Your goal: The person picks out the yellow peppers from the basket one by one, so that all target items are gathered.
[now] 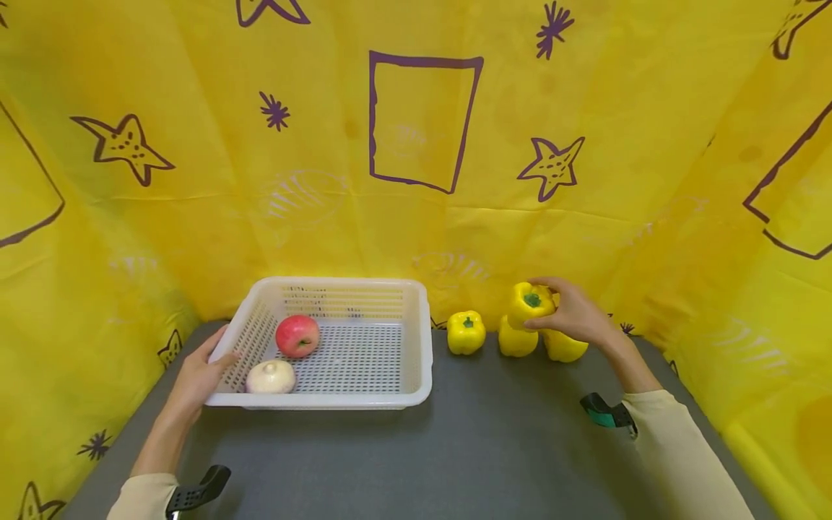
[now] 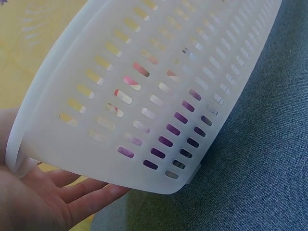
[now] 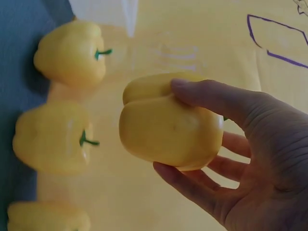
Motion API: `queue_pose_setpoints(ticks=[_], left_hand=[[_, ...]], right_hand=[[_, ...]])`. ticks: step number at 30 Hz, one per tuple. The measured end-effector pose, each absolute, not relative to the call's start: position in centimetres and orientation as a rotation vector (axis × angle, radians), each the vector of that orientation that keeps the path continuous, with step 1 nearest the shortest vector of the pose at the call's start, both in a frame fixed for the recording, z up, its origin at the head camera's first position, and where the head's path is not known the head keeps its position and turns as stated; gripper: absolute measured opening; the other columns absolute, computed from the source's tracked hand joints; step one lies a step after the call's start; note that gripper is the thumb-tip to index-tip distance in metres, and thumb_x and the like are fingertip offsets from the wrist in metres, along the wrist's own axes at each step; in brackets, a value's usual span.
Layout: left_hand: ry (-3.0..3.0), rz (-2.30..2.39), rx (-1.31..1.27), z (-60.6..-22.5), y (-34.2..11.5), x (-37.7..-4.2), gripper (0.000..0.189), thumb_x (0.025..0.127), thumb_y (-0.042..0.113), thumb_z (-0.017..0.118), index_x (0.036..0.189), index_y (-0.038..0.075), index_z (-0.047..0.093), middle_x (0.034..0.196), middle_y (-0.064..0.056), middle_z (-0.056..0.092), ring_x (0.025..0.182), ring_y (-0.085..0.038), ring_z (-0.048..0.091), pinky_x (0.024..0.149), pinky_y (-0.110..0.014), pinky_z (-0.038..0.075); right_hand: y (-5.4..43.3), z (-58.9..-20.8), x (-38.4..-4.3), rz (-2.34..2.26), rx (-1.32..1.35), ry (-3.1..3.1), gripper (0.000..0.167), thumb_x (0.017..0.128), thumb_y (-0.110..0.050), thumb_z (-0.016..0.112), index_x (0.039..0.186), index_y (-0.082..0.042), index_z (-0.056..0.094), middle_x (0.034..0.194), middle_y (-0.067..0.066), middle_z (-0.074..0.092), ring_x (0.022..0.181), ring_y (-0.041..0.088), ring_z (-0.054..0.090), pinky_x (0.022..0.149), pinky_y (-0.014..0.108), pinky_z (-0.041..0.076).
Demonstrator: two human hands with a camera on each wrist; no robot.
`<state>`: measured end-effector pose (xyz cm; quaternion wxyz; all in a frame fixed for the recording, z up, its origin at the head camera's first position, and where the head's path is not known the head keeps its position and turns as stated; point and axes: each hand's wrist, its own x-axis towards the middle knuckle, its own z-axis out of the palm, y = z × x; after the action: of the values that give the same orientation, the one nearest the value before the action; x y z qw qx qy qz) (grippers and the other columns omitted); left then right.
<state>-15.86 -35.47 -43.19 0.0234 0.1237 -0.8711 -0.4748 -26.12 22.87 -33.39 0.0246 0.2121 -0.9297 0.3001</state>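
Note:
A yellow bell pepper [image 1: 528,300] with a green stem is held up by my right hand [image 1: 575,314], thumb on one side and fingers on the other. In the right wrist view this pepper [image 3: 171,122] is off the table. Just below it stand two more yellow peppers, one in the middle [image 1: 517,341] and one on the right [image 1: 565,348]; a third pepper [image 1: 466,333] is nearer the basket. My left hand [image 1: 198,372] grips the left rim of a white perforated plastic basket [image 1: 325,399], fingers outside its wall [image 2: 91,149].
Inside the basket lie a red apple [image 1: 297,336] and a round whitish vegetable [image 1: 271,378], purple where it shows through the holes. The table [image 1: 416,462] is dark grey. A yellow patterned cloth [image 1: 312,231] hangs behind and at both sides.

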Motion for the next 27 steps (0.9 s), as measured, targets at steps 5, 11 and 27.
queue_pose_setpoints(ticks=[5, 11, 27], left_hand=[[-2.692, -1.462, 0.377, -43.3, -35.4, -15.9, 0.066, 0.104, 0.031, 0.044, 0.157, 0.014, 0.011, 0.145, -0.036, 0.036, 0.113, -0.045, 0.052, 0.081, -0.046, 0.046], [-2.692, -1.456, 0.368, -43.3, -35.4, -15.9, 0.066, 0.103, 0.032, 0.044, 0.158, 0.015, 0.011, 0.146, -0.035, 0.036, 0.112, -0.043, 0.052, 0.076, -0.037, 0.044], [-2.68, -1.438, 0.353, -43.3, -35.3, -15.9, 0.065, 0.103, 0.029, 0.048, 0.157, 0.014, 0.015, 0.143, -0.035, 0.041, 0.11, -0.038, 0.056, 0.074, -0.032, 0.047]], right_hand=[[24.5, -33.1, -26.3, 0.884, 0.689, -2.859, 0.077, 0.075, -0.022, 0.086, 0.137, 0.005, 0.049, 0.137, 0.029, 0.05, 0.116, 0.044, 0.05, 0.092, 0.058, 0.041], [27.1, -33.3, -27.2, 0.83, 0.719, -2.832, 0.077, 0.072, -0.011, 0.087, 0.136, 0.008, 0.049, 0.136, 0.032, 0.049, 0.119, 0.048, 0.046, 0.095, 0.062, 0.037], [33.7, -33.6, -28.2, 0.755, 0.553, -2.95, 0.088, 0.075, -0.012, 0.083, 0.144, 0.011, 0.034, 0.136, 0.042, 0.04, 0.104, 0.05, 0.05, 0.075, 0.051, 0.046]])
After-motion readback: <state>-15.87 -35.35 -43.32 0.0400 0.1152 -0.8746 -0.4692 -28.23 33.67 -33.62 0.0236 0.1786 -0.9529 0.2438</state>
